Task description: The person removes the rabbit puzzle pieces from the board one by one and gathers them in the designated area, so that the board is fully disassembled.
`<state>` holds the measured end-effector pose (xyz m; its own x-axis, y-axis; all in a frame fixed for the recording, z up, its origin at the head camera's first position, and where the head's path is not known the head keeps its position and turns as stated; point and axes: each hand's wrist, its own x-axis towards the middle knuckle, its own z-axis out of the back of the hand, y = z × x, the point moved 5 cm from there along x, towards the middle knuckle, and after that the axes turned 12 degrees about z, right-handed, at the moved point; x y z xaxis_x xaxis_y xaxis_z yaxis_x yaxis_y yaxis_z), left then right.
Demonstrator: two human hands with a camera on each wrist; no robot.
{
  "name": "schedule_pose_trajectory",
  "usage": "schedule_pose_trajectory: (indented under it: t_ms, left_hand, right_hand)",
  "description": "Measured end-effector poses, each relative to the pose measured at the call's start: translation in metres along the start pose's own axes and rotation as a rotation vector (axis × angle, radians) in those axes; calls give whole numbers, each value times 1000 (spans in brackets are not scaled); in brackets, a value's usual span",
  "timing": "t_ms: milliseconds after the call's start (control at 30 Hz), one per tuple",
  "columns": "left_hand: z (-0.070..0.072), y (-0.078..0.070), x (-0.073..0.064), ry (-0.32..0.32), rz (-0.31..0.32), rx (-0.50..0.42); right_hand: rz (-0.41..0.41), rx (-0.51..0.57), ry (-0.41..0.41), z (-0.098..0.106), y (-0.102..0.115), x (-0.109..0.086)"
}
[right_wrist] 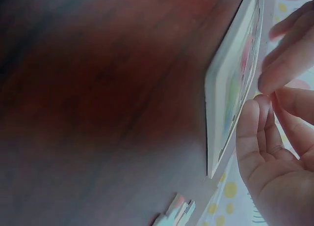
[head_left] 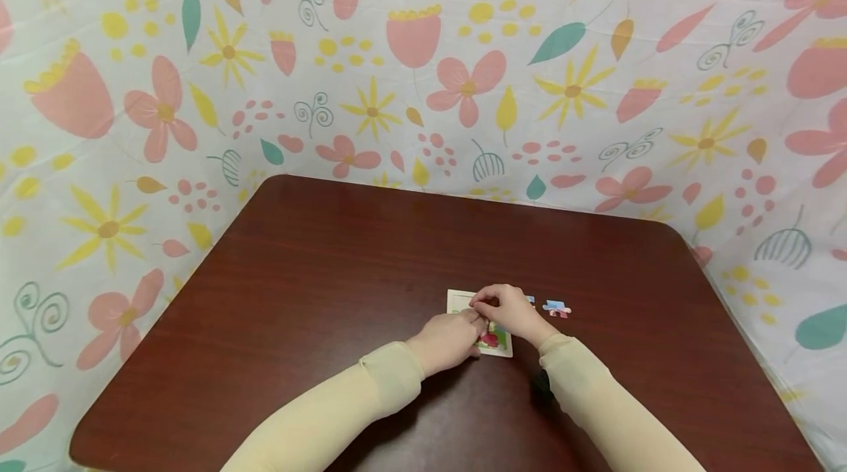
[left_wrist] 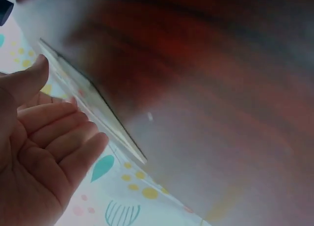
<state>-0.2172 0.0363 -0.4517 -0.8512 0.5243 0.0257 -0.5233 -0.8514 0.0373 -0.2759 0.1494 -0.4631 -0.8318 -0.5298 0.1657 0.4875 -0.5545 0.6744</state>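
Note:
A small jigsaw puzzle board (head_left: 506, 349) with a pale raised frame and a colourful picture lies flat on the table. My left hand (head_left: 450, 340) reaches over it from the left, its fingers over the picture; the left wrist view shows those fingers only slightly bent, close above the board. From the right comes my right hand (head_left: 515, 312), thumb and fingertips drawn together right by the left fingertips. In the right wrist view the right fingertips (right_wrist: 249, 110) meet above the picture, and I cannot tell whether a piece is between them. Both hands hide much of the picture.
A loose blue and pink puzzle piece (head_left: 557, 308) lies right of the board, and another piece (head_left: 531, 300) shows partly behind the right hand. The dark wooden table (head_left: 331, 273) has rounded corners and meets a flower-print cloth (head_left: 423, 90) behind.

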Motion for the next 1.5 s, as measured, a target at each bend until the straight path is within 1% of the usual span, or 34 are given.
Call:
schedule_pose_trajectory:
  t_ms: [100, 233, 333, 433, 567, 700, 800, 933, 1033, 1133, 1267, 1500]
  left_hand:
    - [3, 10, -3, -7, 46, 3]
    - [3, 22, -6, -3, 109, 14]
    - [1, 29, -8, -4, 138, 10]
    - [0, 33, -10, -9, 149, 5]
    - [0, 35, -12, -33, 153, -8]
    - [-1, 36, -12, -54, 145, -8]
    - [-1, 36, -11, -51, 136, -27]
    - [-3, 36, -10, -27, 134, -70]
    - [-4, 36, -8, 3, 136, -87]
    - [-5, 37, -7, 27, 122, -86]
    - [-6, 38, -6, 38, 109, -81]
    - [-8, 38, -3, 48, 114, -90]
  right_hand:
    - [16, -24, -3, -2, 2, 1]
    - [31, -29, 24, -4, 5, 2]
    - [48, -34, 42, -6, 7, 3]
    - [78, -43, 54, -8, 9, 5]
    - [99, -67, 70, -13, 13, 9]
    - [100, -93, 90, -18, 17, 10]
    - [88, -107, 96, -20, 20, 10]
    - [79, -125, 100, -22, 22, 9]
    - [109, -139, 108, -22, 22, 9]
    - [138, -144, 119, -22, 23, 8]
    - [145, -144, 134, -21, 23, 8]
    - [148, -129, 121, -21, 20, 8]
